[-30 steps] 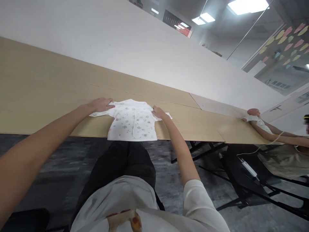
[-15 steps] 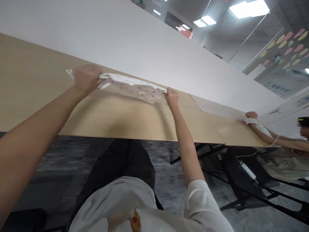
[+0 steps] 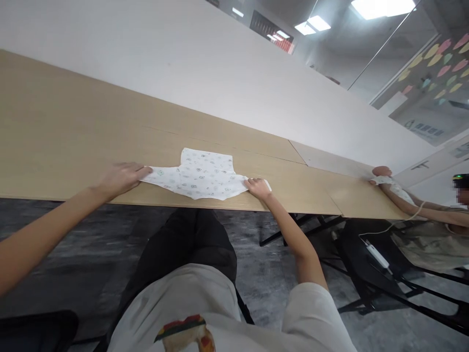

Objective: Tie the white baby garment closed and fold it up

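A small white baby shirt (image 3: 203, 173) with a tiny printed pattern lies flat on the long wooden table (image 3: 73, 127), near its front edge, its hem pointing away from me. My left hand (image 3: 122, 177) pinches the tip of the left sleeve. My right hand (image 3: 257, 187) pinches the right sleeve, pressing it to the table. Both sleeves are stretched out sideways.
A white wall runs behind the table. At the far right another person's hand (image 3: 381, 172) and forearm rest on cloth at the table's end, with a white cable (image 3: 375, 254) hanging below. Black table legs (image 3: 366, 293) stand on the grey floor to my right.
I lifted the shirt off the table by its sleeves, flipped it over in the air, and laid it down again nearer the edge with the hem now pointing away.
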Available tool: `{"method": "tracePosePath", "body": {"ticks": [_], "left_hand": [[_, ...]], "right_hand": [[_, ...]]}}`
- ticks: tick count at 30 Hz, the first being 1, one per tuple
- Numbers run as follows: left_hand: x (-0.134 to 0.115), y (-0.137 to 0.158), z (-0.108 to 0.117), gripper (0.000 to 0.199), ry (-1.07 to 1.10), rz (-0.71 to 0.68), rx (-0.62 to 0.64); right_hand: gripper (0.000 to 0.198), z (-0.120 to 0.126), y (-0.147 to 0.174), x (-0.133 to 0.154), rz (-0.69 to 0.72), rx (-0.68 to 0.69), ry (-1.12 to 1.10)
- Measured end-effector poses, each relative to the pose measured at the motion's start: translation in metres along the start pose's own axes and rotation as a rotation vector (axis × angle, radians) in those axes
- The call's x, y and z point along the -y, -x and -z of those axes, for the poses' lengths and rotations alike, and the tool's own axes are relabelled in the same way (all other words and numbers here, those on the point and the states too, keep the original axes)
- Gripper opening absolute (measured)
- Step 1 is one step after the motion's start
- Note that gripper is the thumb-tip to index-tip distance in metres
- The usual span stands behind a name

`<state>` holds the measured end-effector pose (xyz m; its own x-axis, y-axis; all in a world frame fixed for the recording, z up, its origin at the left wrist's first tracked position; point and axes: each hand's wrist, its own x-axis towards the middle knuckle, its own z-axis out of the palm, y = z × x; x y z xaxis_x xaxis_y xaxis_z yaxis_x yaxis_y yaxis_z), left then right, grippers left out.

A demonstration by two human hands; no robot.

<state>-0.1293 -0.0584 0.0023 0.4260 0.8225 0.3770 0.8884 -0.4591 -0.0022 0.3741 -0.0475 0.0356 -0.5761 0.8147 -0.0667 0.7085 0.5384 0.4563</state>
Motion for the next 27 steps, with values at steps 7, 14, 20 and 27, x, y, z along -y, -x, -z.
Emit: {"method": "tracePosePath", "body": {"ticks": [7, 14, 20, 27], "left_hand": [[0.022, 0.010, -0.002, 0.045, -0.058, 0.259, -0.060], [0.019, 0.011, 0.003, 0.057, 0.257, 0.564, -0.010], [0.020, 0.012, 0.008, 0.062, 0.598, 0.810, -0.149], [0.022, 0.016, 0.004, 0.069, 0.649, 0.718, -0.006]], "right_hand": [[0.035, -0.025, 0.011, -0.008, -0.521, -0.058, -0.272], [0.033, -0.043, 0.014, -0.012, -0.835, -0.363, -0.562], [0.033, -0.058, 0.017, -0.019, -1.136, -0.531, -0.813], [0.035, -0.065, 0.018, -0.023, -1.216, -0.668, -1.015]]}}
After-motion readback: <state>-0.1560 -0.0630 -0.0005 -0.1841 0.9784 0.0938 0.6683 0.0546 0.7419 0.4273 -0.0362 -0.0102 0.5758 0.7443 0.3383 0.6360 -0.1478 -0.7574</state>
